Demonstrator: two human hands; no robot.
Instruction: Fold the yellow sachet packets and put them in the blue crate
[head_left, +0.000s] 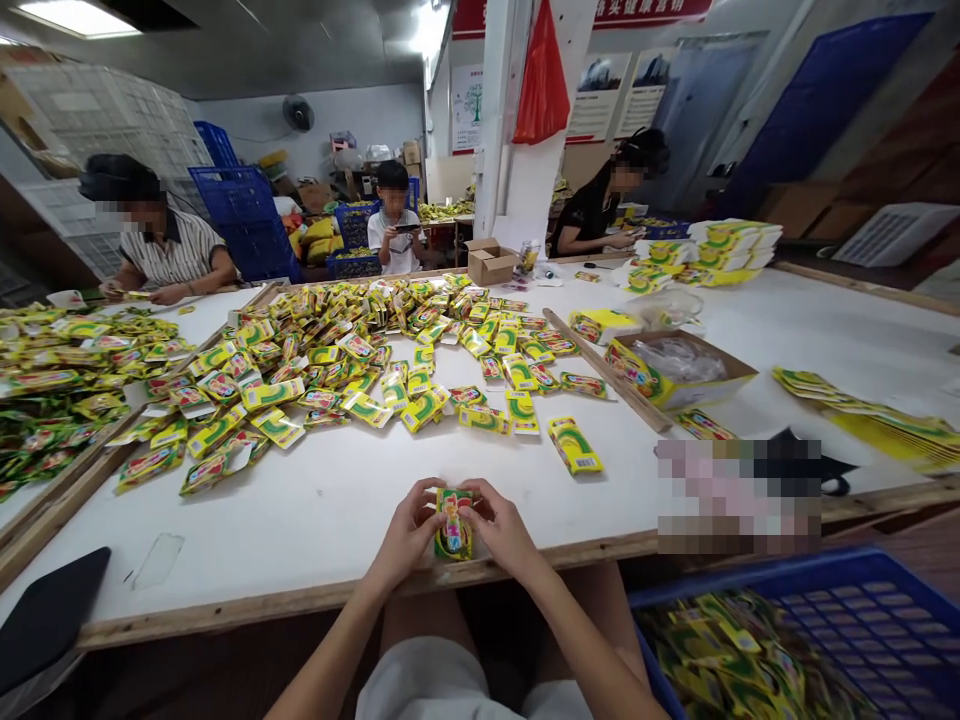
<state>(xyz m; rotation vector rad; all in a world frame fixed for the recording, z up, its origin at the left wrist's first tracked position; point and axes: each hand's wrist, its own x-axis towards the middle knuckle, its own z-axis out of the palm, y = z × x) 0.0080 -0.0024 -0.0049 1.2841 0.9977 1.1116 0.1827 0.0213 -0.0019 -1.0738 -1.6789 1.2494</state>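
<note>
Both my hands hold one small yellow-green packet (454,523) upright at the near edge of the white table (315,520). My left hand (409,535) pinches its left side and my right hand (501,528) grips its right side, fingers curled round it. A large heap of the same yellow packets (337,360) lies spread across the middle of the table, beyond my hands. The nearest loose packet (574,445) lies flat, a little ahead and to the right.
A blue crate (862,620) with finished packets stands at my lower right. An open yellow carton (675,370) and a wooden slat (607,370) lie at the right. A dark flat object (45,620) rests at the near left. Three people sit at the far side.
</note>
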